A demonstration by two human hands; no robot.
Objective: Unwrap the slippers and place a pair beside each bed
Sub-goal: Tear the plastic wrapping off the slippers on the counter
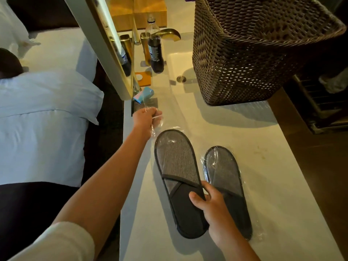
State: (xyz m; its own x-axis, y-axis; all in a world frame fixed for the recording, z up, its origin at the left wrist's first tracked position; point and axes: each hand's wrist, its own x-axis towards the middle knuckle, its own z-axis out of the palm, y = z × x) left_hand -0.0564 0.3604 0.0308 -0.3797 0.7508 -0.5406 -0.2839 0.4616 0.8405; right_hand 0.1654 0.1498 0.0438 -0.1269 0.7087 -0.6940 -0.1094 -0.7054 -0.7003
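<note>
A grey and black slipper pair (178,181) is held just above the pale counter (273,185); my right hand (212,210) grips its dark toe end from the right. My left hand (146,119) is stretched forward and pinches the clear plastic wrapper (157,127), which trails off the heel end of that pair. A second slipper pair (227,185) lies flat on the counter to the right, still inside its clear wrapper.
A large brown wicker basket (254,53) stands at the counter's far right, beside a sink (180,72) with a brass tap. A dark drink bottle (155,49), an orange coaster and a blue item sit near the mirror frame (105,44). White beds (43,119) appear at left.
</note>
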